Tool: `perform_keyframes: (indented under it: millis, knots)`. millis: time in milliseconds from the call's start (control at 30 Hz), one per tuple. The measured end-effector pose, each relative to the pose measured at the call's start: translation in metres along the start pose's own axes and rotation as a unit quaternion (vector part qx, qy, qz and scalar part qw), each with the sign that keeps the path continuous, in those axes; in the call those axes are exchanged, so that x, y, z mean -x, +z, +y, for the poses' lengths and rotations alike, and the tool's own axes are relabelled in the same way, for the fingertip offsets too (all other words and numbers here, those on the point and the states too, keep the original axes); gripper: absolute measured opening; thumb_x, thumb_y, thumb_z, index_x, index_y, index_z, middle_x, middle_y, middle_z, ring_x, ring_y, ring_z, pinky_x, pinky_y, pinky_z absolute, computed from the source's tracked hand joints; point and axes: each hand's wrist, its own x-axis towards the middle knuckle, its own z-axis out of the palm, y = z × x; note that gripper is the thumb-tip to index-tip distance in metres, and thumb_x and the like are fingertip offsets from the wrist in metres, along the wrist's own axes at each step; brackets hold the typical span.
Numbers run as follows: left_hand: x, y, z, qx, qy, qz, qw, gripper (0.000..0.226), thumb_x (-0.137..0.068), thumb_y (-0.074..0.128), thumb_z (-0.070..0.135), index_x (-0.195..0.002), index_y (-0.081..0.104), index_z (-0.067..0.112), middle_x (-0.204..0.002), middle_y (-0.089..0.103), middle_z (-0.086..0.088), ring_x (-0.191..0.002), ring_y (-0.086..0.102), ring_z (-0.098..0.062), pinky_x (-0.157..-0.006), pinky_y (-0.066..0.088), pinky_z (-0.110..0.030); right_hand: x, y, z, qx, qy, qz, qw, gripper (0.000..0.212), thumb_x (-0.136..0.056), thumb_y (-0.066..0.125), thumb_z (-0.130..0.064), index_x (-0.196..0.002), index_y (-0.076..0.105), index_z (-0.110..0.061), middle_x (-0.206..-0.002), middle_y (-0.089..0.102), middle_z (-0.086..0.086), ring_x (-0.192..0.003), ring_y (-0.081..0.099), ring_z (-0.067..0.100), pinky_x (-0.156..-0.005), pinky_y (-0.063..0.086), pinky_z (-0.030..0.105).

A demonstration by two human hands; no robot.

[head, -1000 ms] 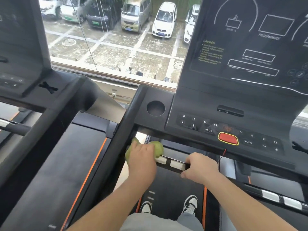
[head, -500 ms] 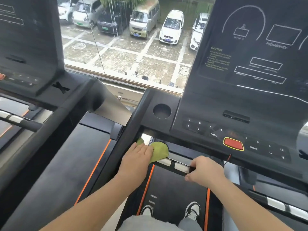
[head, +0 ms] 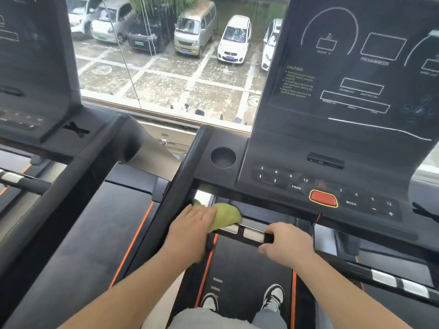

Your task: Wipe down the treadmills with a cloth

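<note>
Item, far left: neighbouring treadmill (head: 71,210), dark deck with orange edge stripe, untouched by either hand. Item, upper centre: window (head: 166,67) over parked cars. Item, centre: the treadmill (head: 213,138) on which the person stands, its front handlebar (head: 251,235) running left to right and sloping slightly down toward the right. Item: left hand (head: 192,229), fingers laid out fairly straight, pressing the green cloth (head: 225,216) onto the bar's left end where it meets the side upright; cloth shows beyond the fingertips and below the palm. Item: two silver sensor plates (head: 253,233), bare, just right of the cloth, between the hands. Item: right hand (head: 285,243), fingers curled round the bar beyond the plates. Item, right: console (head: 308,148) with red stop button (head: 323,198), above the bar. Judgement: the unwiped stretch lies rightward along the bar's long axis; the left hand, already on the cloth, is nearer; the right hand likely blocks the far end.
</note>
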Motion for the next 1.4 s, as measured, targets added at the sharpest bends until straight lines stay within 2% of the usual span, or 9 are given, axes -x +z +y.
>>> perform_keyframes:
  millis: [200, 367, 500, 667, 833, 900, 1033, 1233, 1400]
  knots:
    - [-0.024, -0.010, 0.084, 0.046, -0.089, -0.039, 0.994, 0.029, -0.090, 0.048, 0.017, -0.116, 0.058, 0.027, -0.114, 0.066, 0.007, -0.111, 0.055, -0.020, -0.110, 0.034, -0.036, 0.015, 0.010, 0.033, -0.090, -0.043, 0.029, 0.995, 0.049, -0.086, 0.070, -0.061, -0.127, 0.064, -0.034, -0.126, 0.063, -0.016, -0.126, 0.054, 0.013, -0.100, 0.050, 0.038]
    - [-0.025, -0.007, 0.088, 0.129, 0.052, -0.071, 0.988, 0.045, -0.092, 0.053, 0.035, -0.136, 0.052, 0.035, -0.127, 0.062, 0.014, -0.118, 0.054, -0.015, -0.117, 0.033, -0.034, 0.020, 0.008, 0.089, -0.085, -0.033, 0.022, 0.996, 0.070, -0.076, 0.075, -0.066, -0.135, 0.061, -0.032, -0.127, 0.058, -0.017, -0.126, 0.050, 0.010, -0.102, 0.048, 0.034]
    - [-0.030, -0.007, 0.040, 0.032, 0.007, -0.074, 0.997, 0.039, -0.094, 0.039, 0.066, -0.110, 0.057, 0.036, -0.105, 0.066, 0.014, -0.105, 0.057, -0.018, -0.090, 0.044, -0.035, 0.020, 0.008, 0.120, -0.056, 0.006, -0.011, 0.998, 0.060, -0.077, 0.069, -0.072, -0.123, 0.066, -0.034, -0.120, 0.064, -0.015, -0.119, 0.059, 0.013, -0.091, 0.051, 0.033]
    - [-0.052, -0.001, 0.105, -0.034, -0.126, -0.033, 0.991, 0.055, -0.102, 0.020, 0.060, -0.101, 0.063, 0.026, -0.095, 0.073, 0.001, -0.093, 0.065, -0.027, -0.081, 0.045, -0.039, 0.017, 0.010, 0.123, -0.023, -0.014, -0.006, 1.000, 0.049, -0.078, 0.062, -0.077, -0.094, 0.067, -0.031, -0.093, 0.064, -0.013, -0.100, 0.065, 0.016, -0.075, 0.049, 0.031]
    - [-0.055, 0.025, 0.226, 0.029, -0.083, -0.036, 0.995, 0.031, -0.093, 0.050, 0.048, -0.082, 0.064, 0.023, -0.074, 0.068, -0.002, -0.072, 0.066, -0.028, -0.065, 0.047, -0.035, 0.002, 0.003, 0.128, 0.008, -0.048, -0.036, 0.998, 0.033, -0.083, 0.063, -0.056, -0.098, 0.071, -0.028, -0.102, 0.071, -0.005, -0.104, 0.069, 0.023, -0.081, 0.054, 0.033]
    - [-0.048, 0.031, 0.240, 0.067, -0.037, -0.013, 0.997, 0.019, -0.085, 0.054, 0.043, -0.081, 0.062, 0.027, -0.076, 0.066, 0.003, -0.074, 0.063, -0.024, -0.072, 0.049, -0.036, 0.002, 0.002, 0.129, 0.013, -0.060, -0.039, 0.997, 0.024, -0.084, 0.061, -0.043, -0.102, 0.070, -0.029, -0.108, 0.070, -0.005, -0.108, 0.068, 0.023, -0.084, 0.053, 0.033]
    - [-0.032, 0.030, 0.180, 0.077, 0.036, -0.007, 0.996, 0.032, -0.088, 0.046, 0.044, -0.108, 0.064, 0.027, -0.101, 0.069, 0.005, -0.095, 0.060, -0.022, -0.093, 0.045, -0.037, 0.002, 0.005, 0.132, -0.018, -0.076, -0.016, 0.997, 0.046, -0.074, 0.064, -0.071, -0.100, 0.069, -0.033, -0.102, 0.070, -0.011, -0.102, 0.068, 0.018, -0.077, 0.049, 0.031]
    - [-0.024, 0.015, 0.066, -0.016, -0.178, 0.023, 0.984, 0.023, -0.095, 0.038, 0.037, -0.089, 0.058, 0.028, -0.086, 0.067, 0.000, -0.089, 0.057, -0.029, -0.087, 0.050, -0.046, 0.001, 0.009, 0.131, 0.012, -0.091, -0.015, 0.996, 0.050, -0.078, 0.062, -0.077, -0.086, 0.064, -0.028, -0.087, 0.066, -0.008, -0.086, 0.066, 0.020, -0.066, 0.044, 0.030]
    - [-0.044, 0.020, 0.173, 0.106, -0.281, 0.021, 0.954, 0.033, -0.101, 0.042, 0.038, -0.095, 0.066, 0.017, -0.091, 0.069, -0.012, -0.098, 0.054, -0.033, -0.088, 0.044, -0.046, 0.011, 0.014, 0.131, 0.035, -0.094, 0.027, 0.995, 0.044, -0.087, 0.056, -0.071, -0.092, 0.064, -0.028, -0.087, 0.065, -0.008, -0.088, 0.068, 0.022, -0.065, 0.042, 0.030]
